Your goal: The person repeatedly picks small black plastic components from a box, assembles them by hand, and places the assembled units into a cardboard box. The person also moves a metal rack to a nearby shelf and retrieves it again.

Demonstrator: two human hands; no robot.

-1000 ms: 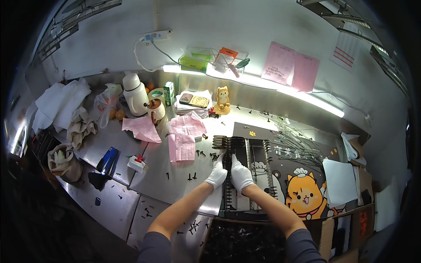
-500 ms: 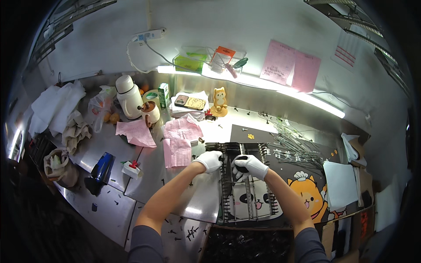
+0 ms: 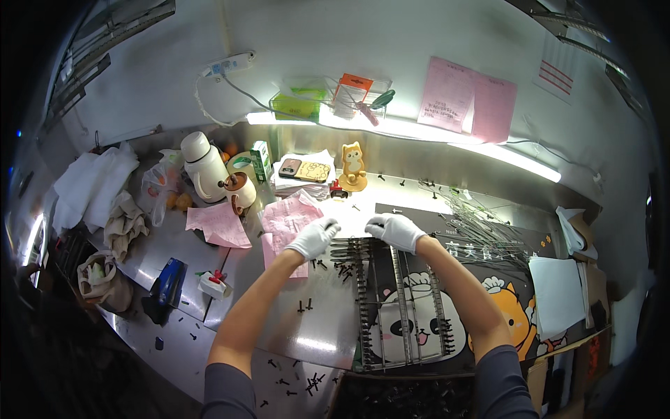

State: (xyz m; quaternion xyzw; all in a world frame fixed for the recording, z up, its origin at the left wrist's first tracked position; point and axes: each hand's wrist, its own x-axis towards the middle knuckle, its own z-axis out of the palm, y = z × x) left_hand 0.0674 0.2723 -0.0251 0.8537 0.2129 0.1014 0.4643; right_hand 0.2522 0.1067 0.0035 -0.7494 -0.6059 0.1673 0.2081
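My left hand (image 3: 313, 238), in a white glove, is closed above the far left corner of a metal frame (image 3: 399, 300). My right hand (image 3: 396, 231), gloved too, has its fingers bent together at the frame's far end. A dark spot shows at its fingertips; what either hand holds is too small to make out. The frame has parallel metal rails, with rows of small black pieces along its left and right sides. It lies on a black mat (image 3: 481, 272) with cartoon animals. Small black screw-like pieces (image 3: 345, 269) lie left of the frame, near my left hand.
Thin metal rods (image 3: 488, 230) are heaped at the mat's far right. Pink papers (image 3: 289, 216), a cat figurine (image 3: 353, 167), a white thermos (image 3: 204, 160) and a brown mug (image 3: 239, 192) stand or lie behind. At the near edge is a bin of black pieces (image 3: 405, 398).
Both hands have moved to the far end of the frame and come off its rails. My left hand has shifted left. More black pieces now show beside the frame's far left corner.
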